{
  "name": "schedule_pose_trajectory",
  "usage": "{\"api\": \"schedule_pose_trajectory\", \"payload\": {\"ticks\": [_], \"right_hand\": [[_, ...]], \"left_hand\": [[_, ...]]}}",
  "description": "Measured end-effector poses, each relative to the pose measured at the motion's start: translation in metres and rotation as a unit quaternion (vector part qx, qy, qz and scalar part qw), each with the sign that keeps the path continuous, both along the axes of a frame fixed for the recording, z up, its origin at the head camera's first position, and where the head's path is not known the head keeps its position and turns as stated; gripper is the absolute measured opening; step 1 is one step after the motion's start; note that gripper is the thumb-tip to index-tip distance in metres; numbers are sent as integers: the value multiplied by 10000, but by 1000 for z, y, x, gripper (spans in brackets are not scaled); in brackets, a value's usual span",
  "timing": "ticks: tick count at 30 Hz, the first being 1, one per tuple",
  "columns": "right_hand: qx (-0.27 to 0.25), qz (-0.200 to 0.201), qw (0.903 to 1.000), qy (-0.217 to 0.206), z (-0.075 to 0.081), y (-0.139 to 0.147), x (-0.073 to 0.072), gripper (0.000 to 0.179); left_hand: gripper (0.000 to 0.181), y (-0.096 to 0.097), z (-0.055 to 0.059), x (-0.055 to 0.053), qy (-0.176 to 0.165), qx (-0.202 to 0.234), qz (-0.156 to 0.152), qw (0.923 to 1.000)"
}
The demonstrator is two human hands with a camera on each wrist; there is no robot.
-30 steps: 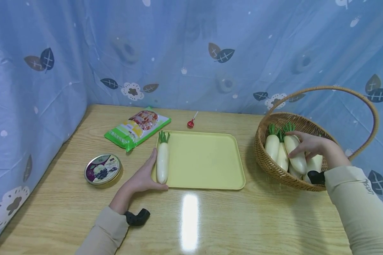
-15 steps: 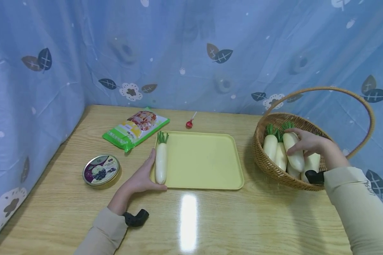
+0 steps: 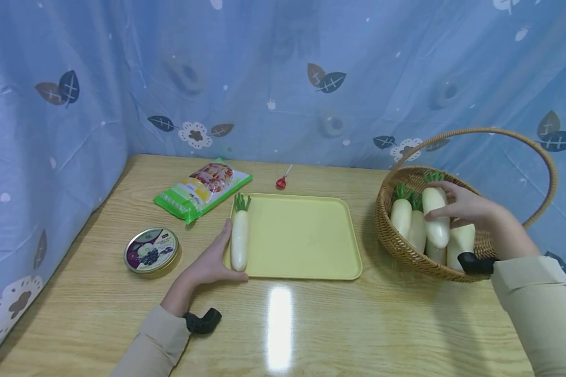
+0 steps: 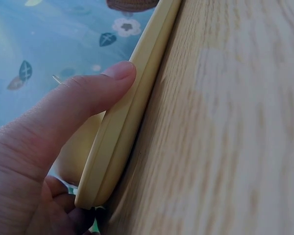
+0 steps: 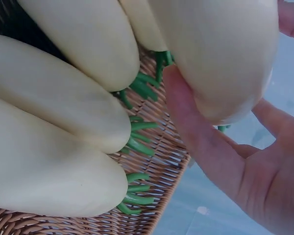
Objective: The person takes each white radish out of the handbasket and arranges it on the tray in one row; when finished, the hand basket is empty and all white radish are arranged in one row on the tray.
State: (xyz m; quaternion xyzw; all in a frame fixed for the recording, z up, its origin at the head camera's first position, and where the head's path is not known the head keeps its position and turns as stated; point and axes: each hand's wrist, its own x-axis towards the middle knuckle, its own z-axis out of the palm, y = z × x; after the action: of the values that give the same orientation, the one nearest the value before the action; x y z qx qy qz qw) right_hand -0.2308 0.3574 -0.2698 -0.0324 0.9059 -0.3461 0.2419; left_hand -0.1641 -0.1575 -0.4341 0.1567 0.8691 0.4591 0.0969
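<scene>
In the head view my right hand (image 3: 474, 207) grips a white radish (image 3: 436, 222) with green leaf stubs, over a wicker basket (image 3: 405, 252). The right wrist view shows the fingers and thumb around the held radish (image 5: 220, 54), with other radishes (image 5: 63, 103) lying close by in the basket. My left hand (image 3: 210, 264) holds the near left corner of a yellow tray (image 3: 297, 238). Its thumb lies on the tray rim (image 4: 120, 125) in the left wrist view, the other fingers partly hidden round the corner. Another white radish (image 3: 240, 241) lies along the tray's left side.
A round tin (image 3: 152, 250) stands left of the tray, and a green and white food packet (image 3: 203, 189) lies behind it. A red lollipop (image 3: 281, 183) lies beyond the tray. The basket's tall handle (image 3: 500, 131) arches over the radishes. A blue curtain (image 3: 273, 78) surrounds the table.
My right hand has raised the radish slightly up and away from the others in the basket, turning it more upright in view. The left hand and tray have stayed put.
</scene>
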Motion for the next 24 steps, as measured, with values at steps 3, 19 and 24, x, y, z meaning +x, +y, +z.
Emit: {"api": "schedule_pose_trajectory", "payload": {"ticks": [3,19,24], "right_hand": [[-151,-74,9998,83,0,2,4,92],[-371,-614,9959,550,11,-7,21,96],[-493,-590,9944,722,14,-17,29,93]], "left_hand": [[137,0,0,0,-41,21,-13,10000],[135,0,0,2,-36,31,-21,10000],[135,0,2,1,-36,40,-53,10000]]}}
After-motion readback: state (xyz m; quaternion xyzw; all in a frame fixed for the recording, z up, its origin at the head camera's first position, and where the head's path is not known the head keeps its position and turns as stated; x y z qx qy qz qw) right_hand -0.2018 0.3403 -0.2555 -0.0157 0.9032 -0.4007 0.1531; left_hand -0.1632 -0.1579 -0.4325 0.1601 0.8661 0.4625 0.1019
